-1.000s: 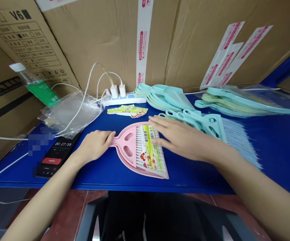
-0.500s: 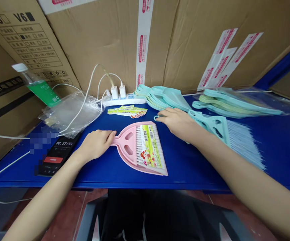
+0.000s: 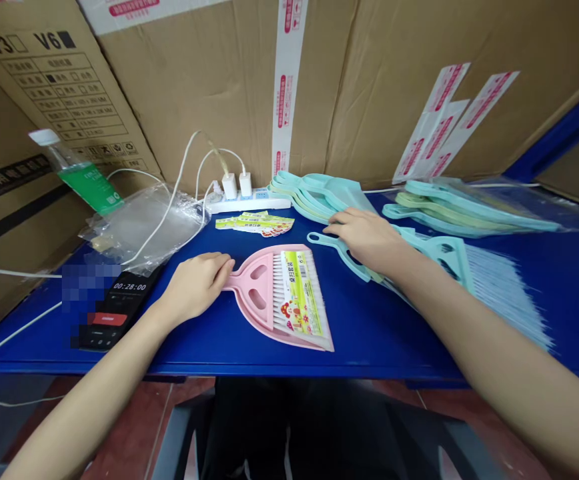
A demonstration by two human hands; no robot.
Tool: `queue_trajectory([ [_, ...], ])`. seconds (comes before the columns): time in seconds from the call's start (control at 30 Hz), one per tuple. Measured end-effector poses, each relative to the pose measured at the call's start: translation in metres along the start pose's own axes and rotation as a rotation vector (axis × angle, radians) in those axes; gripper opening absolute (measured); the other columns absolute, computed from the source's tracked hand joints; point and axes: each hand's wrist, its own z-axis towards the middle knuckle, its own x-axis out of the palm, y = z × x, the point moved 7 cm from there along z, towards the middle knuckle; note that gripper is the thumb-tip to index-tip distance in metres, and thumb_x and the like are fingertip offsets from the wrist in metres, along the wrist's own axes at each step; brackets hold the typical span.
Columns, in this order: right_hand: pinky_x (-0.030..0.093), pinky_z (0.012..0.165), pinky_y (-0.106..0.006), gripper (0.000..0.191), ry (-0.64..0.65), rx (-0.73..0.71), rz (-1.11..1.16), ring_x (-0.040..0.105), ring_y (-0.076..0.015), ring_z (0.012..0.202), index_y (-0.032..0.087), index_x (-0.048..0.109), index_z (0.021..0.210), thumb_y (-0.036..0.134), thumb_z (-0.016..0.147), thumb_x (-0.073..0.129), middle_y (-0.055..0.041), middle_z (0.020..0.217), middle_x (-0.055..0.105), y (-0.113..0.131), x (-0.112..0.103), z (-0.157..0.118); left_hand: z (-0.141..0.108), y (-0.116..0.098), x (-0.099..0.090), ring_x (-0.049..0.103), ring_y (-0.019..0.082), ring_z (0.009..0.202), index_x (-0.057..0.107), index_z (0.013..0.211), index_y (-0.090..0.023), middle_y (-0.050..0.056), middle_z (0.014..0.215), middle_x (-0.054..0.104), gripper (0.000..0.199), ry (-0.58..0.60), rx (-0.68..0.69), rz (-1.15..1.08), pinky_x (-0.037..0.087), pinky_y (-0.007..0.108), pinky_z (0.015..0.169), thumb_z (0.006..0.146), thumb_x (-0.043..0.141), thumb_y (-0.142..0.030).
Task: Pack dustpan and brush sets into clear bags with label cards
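A pink dustpan (image 3: 244, 313) lies flat on the table, with a pink brush (image 3: 266, 293) resting in it. My left hand (image 3: 197, 283) is closed around their handles at the left end. Across the white bristles lies a yellow-green printed label card (image 3: 299, 293). On the right, my right hand (image 3: 364, 233) is closed on a teal brush (image 3: 449, 257), whose handle it mostly covers. Pale bristles of that brush point right. Below the hand a teal dustpan handle (image 3: 337, 247) with a ring end shows; my forearm hides much of that pan.
Stacked teal dustpans (image 3: 324, 190) and a bagged teal and green stack (image 3: 469, 207) stand at the back. Label cards (image 3: 257, 223) lie before a power strip (image 3: 254, 199). At left are plastic bags (image 3: 144, 223), a bottle (image 3: 87, 183), a phone (image 3: 119, 313) and white cables.
My right hand has shifted right, and the teal brush has slid right with it, showing more of the teal dustpan handle. My left hand keeps its grip on the pink set.
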Motion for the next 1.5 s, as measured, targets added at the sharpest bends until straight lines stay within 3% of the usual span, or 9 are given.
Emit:
queue_trajectory([
  [0.13,0.046,0.074,-0.037,0.038,-0.046,0.013,0.025,0.062,-0.0285,0.098,0.015,0.073,0.114,0.005,0.087,0.048,-0.015,0.105,0.071,-0.004,-0.01,-0.005,0.001,-0.001,0.004,0.062,0.022,0.071,0.04,0.067,-0.023,0.003,0.073,0.063,0.035,0.005,0.03,-0.073,0.039,0.032,0.065,0.096,0.025,-0.036],
  [0.27,0.046,0.076,-0.039,0.034,-0.06,-0.104,0.087,0.061,-0.0284,0.094,0.016,0.074,0.112,0.009,0.088,0.05,-0.0129,0.099,0.073,0.009,-0.014,-0.009,0.002,-0.001,0.008,0.061,0.02,0.068,0.04,0.065,-0.023,0.002,0.07,0.062,0.035,0.032,0.029,-0.096,0.036,0.031,0.062,0.095,0.027,-0.036],
  [0.43,0.045,0.077,-0.039,0.037,-0.036,-0.178,0.099,0.058,-0.0287,0.103,0.017,0.072,0.115,0.008,0.089,0.047,-0.0135,0.116,0.072,0.025,-0.005,-0.007,0.003,-0.001,0.007,0.057,0.019,0.062,0.038,0.064,-0.023,0.001,0.065,0.058,0.034,0.024,0.03,-0.099,0.033,0.03,0.059,0.094,0.028,-0.035],
  [0.83,0.044,0.079,-0.044,0.036,0.059,0.004,0.09,0.056,-0.0361,0.106,0.013,0.075,0.089,0.003,0.086,0.041,-0.0213,0.102,0.072,0.011,0.009,-0.002,0.004,-0.004,0.0,0.042,0.014,0.05,0.033,0.059,-0.023,-0.003,0.052,0.043,0.034,-0.087,0.101,-0.292,0.03,0.027,0.055,0.091,0.032,-0.037],
  [1.03,0.049,0.088,-0.043,0.035,0.047,0.094,0.186,0.06,-0.0324,0.11,0.015,0.071,0.117,0.012,0.09,0.05,-0.0162,0.109,0.071,0.005,-0.003,-0.005,0.006,0.0,0.0,0.039,0.013,0.049,0.033,0.058,-0.023,-0.004,0.051,0.04,0.036,-0.094,0.08,-0.339,0.029,0.027,0.055,0.09,0.033,-0.04],
  [1.17,0.054,0.084,-0.043,0.053,0.102,0.237,0.499,0.067,-0.0276,0.092,0.011,0.052,0.143,0.035,0.097,0.042,-0.014,0.103,0.073,0.006,-0.01,-0.01,0.007,0.004,-0.002,0.039,0.013,0.051,0.035,0.059,-0.023,-0.004,0.054,0.04,0.036,-0.121,0.048,-0.377,0.029,0.027,0.055,0.088,0.032,-0.043],
  [1.27,0.059,0.074,-0.04,0.07,0.223,0.289,0.91,0.068,-0.0235,0.078,0.014,0.02,0.159,0.04,0.097,0.039,-0.0116,0.105,0.074,0.023,-0.006,-0.012,0.007,0.008,-0.005,0.039,0.013,0.052,0.034,0.059,-0.023,-0.004,0.054,0.039,0.036,-0.146,0.019,-0.404,0.03,0.027,0.056,0.088,0.031,-0.044],
  [1.37,0.061,0.073,-0.035,0.081,0.282,0.315,1.301,0.069,-0.022,0.091,0.02,-0.011,0.159,0.039,0.098,0.039,-0.0095,0.117,0.071,0.043,-0.005,-0.011,0.008,0.011,-0.005,0.038,0.013,0.054,0.034,0.06,-0.023,-0.004,0.055,0.039,0.036,-0.153,-0.007,-0.431,0.03,0.027,0.056,0.087,0.031,-0.046],
  [1.5,0.061,0.078,-0.036,0.085,0.307,0.423,1.6,0.069,-0.0211,0.102,0.028,-0.022,0.155,0.031,0.099,0.042,-0.0068,0.12,0.071,0.051,0.002,-0.011,0.009,0.015,-0.003,0.037,0.013,0.055,0.033,0.06,-0.023,-0.004,0.057,0.037,0.036,-0.147,-0.028,-0.46,0.031,0.027,0.055,0.087,0.03,-0.046],
])
